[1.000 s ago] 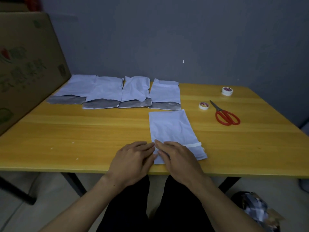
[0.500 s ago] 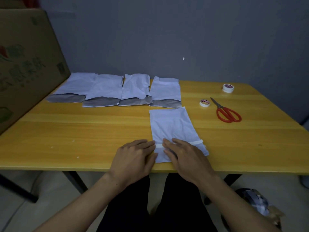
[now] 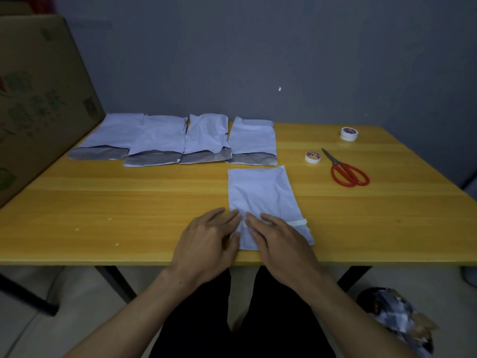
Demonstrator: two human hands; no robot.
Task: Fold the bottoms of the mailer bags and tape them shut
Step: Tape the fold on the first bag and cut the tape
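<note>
A white mailer bag (image 3: 263, 195) lies flat near the front edge of the yellow table (image 3: 129, 202). Its near end is folded over, and a strip of white tape (image 3: 298, 223) runs across the fold. My left hand (image 3: 206, 244) rests flat with its fingertips at the bag's left edge. My right hand (image 3: 281, 241) presses straight fingers down on the taped fold. Several more white mailer bags (image 3: 178, 140) with grey open flaps lie in a row at the back.
Red-handled scissors (image 3: 346, 170) and two tape rolls (image 3: 312, 157) (image 3: 349, 133) lie at the right of the table. A large cardboard box (image 3: 38, 99) stands at the left edge. A dark bag (image 3: 395, 316) sits on the floor at lower right.
My right hand has slid along the tape strip across the fold and back toward its left end. My left hand has stayed at the bag's left edge.
</note>
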